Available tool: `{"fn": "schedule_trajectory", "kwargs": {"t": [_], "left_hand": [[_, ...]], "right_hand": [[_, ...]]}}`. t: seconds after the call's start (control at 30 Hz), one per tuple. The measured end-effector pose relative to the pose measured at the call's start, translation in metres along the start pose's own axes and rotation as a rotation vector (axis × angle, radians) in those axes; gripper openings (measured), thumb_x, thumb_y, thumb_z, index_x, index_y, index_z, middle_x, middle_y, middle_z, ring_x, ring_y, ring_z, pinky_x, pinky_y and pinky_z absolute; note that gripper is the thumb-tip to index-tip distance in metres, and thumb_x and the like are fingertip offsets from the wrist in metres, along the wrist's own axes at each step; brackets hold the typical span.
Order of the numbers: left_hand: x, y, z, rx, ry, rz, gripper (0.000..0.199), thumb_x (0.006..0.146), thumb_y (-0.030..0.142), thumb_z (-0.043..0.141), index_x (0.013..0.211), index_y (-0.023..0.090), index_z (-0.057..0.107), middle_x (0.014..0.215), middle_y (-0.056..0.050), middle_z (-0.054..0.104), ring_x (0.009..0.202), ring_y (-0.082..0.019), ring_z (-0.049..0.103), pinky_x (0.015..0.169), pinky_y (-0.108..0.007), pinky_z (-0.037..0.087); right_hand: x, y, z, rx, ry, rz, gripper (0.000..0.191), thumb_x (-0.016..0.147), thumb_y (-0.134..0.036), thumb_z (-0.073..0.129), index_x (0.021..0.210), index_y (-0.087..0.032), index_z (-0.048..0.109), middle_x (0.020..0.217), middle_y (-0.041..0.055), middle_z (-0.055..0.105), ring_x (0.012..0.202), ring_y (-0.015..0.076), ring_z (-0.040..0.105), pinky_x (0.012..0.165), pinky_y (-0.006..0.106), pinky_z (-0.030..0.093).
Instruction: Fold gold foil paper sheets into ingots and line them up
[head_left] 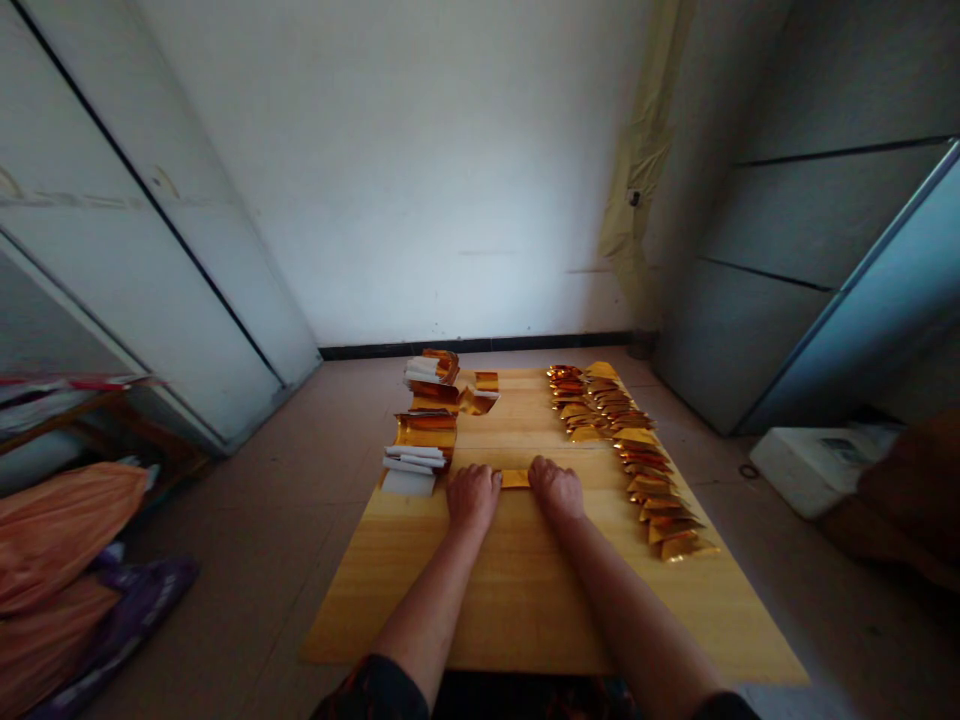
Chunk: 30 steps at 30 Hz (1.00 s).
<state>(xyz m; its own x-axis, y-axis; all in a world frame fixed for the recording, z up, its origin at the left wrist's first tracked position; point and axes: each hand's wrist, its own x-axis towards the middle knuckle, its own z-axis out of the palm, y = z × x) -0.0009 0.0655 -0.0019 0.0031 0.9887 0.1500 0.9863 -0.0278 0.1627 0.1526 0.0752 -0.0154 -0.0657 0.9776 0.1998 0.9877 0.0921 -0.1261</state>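
Note:
Between my two hands, low over the middle of the wooden table (525,600), stretches a strip of gold foil paper (515,479). My left hand (474,492) is closed on its left end, and my right hand (556,488) grips the right end. Left of my hands lie stacks of gold foil sheets (426,431) with white backs, some curled. Two loose foil sheets (486,381) rest beside them. On the right, folded gold foil pieces (660,490) stand in overlapping rows. My fingertips are partly hidden behind the hands.
A white wall (450,180) rises behind the table, with cabinets (97,180) at the left. To the right are a grey refrigerator-like cabinet (795,260) and a white box (795,465) on the floor. Orange and purple bags (67,540) lie at the lower left.

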Motion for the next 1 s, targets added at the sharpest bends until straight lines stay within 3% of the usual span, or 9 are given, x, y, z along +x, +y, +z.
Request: {"fn": "schedule_trajectory", "kwargs": {"t": [0.27, 0.8, 1.0], "left_hand": [[-0.001, 0.008, -0.001, 0.061, 0.016, -0.031, 0.034, 0.09, 0.031, 0.038, 0.088, 0.016, 0.068, 0.091, -0.01, 0.067, 0.091, -0.024, 0.06, 0.079, -0.036, 0.039], [-0.001, 0.01, 0.001, 0.065, 0.039, -0.067, 0.025, 0.088, 0.031, 0.043, 0.092, 0.017, 0.063, 0.089, -0.009, 0.065, 0.089, -0.024, 0.059, 0.076, -0.034, 0.04], [0.0, 0.009, 0.004, 0.071, 0.054, 0.109, 0.017, 0.088, 0.018, 0.045, 0.097, 0.021, 0.059, 0.095, -0.008, 0.062, 0.096, -0.023, 0.055, 0.079, -0.033, 0.04]], "right_hand": [[0.002, -0.001, 0.004, -0.059, -0.011, 0.016, 0.027, 0.094, -0.02, 0.033, 0.089, -0.016, 0.059, 0.075, 0.0089, 0.063, 0.061, 0.0143, 0.06, 0.062, 0.025, 0.038], [0.005, -0.005, -0.016, 0.024, -0.141, 0.14, 0.019, 0.09, -0.028, 0.043, 0.098, -0.018, 0.056, 0.09, 0.0082, 0.064, 0.069, 0.0163, 0.063, 0.058, 0.026, 0.031], [0.0, 0.001, -0.013, 0.05, -0.073, 0.054, 0.021, 0.092, -0.031, 0.041, 0.089, -0.02, 0.058, 0.091, 0.0049, 0.063, 0.072, 0.0126, 0.061, 0.06, 0.024, 0.031]]}}
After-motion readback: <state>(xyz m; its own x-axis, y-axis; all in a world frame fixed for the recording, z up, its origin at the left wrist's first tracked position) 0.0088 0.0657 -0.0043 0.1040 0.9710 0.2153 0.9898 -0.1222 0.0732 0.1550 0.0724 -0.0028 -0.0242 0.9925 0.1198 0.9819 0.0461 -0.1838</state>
